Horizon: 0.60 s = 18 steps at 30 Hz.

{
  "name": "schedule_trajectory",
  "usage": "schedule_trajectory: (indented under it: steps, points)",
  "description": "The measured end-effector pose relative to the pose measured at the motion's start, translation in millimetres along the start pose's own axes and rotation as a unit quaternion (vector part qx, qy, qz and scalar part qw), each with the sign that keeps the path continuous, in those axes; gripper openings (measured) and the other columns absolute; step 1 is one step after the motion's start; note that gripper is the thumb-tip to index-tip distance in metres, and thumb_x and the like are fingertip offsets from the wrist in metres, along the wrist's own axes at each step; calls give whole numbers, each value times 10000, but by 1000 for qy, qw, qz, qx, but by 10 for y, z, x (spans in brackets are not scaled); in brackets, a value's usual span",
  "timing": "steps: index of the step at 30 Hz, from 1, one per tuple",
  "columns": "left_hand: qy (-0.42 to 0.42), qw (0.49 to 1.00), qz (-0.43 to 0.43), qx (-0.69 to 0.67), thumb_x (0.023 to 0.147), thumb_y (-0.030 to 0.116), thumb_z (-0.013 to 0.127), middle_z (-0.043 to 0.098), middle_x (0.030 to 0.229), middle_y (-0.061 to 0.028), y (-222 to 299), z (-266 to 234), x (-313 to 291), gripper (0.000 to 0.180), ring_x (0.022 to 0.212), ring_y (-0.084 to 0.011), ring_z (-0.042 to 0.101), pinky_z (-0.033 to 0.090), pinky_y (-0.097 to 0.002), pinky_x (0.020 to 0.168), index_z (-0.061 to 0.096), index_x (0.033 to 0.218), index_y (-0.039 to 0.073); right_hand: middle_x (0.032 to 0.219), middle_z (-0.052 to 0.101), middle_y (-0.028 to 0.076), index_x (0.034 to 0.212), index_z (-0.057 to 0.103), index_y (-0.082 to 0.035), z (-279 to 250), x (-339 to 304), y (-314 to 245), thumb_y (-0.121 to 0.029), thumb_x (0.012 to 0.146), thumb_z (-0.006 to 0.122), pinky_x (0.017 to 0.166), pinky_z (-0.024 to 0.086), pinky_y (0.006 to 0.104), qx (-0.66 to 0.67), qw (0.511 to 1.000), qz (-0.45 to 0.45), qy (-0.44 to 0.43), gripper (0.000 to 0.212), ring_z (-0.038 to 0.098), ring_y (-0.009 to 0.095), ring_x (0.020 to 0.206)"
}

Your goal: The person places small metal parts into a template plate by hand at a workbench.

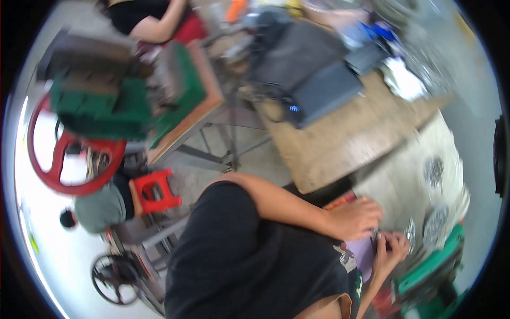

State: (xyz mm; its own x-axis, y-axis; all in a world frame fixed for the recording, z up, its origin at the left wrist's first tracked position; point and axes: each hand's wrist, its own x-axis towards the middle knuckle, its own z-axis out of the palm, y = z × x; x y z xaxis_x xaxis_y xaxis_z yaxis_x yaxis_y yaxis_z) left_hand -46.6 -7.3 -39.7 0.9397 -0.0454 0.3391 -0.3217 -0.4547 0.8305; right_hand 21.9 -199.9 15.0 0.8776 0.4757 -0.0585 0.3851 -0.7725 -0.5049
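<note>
My left hand has its fingers curled down close to my right hand. The right hand's thumb and fingers are pinched together. A small greyish piece shows between the two hands, too blurred to name. Just below them lies a light purple sheet or cloth. Beside the right hand, small shiny metal pieces rest on a pale cloth-like cover. Two larger heaps of small metal pieces, a nearer heap and a farther heap, also lie on this cover.
A wooden table carries a dark bag, a dark grey case and plastic wrapping. At left stands a green machine with a red handwheel. A red stool and two other people are beyond; green machinery is at right.
</note>
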Motion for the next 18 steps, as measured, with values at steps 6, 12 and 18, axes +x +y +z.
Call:
schedule_trajectory:
  steps: [6,12,18]
  points:
    - [47,997,16,57,752,254,732,565,1074,-89,-101,167,-37,272,1159,-279,505,359,-442,990,582,879,65,858,574,60,842,735,-40,141,58,237,-111,791,775,848,408,355,19,999,-30,-12,96,495,232,941]
    - [62,996,38,52,700,296,758,556,1008,-89,-120,193,27,340,1106,-280,505,358,-426,976,608,866,40,834,562,33,855,696,20,243,154,458,-61,876,725,779,422,291,169,985,-13,-38,89,480,161,878]
    - [55,995,44,75,675,319,752,555,991,-92,-168,205,63,353,1067,-275,506,360,-417,964,629,851,38,826,554,24,841,659,18,202,211,545,-118,915,701,737,422,281,83,993,-77,-27,161,498,139,808]
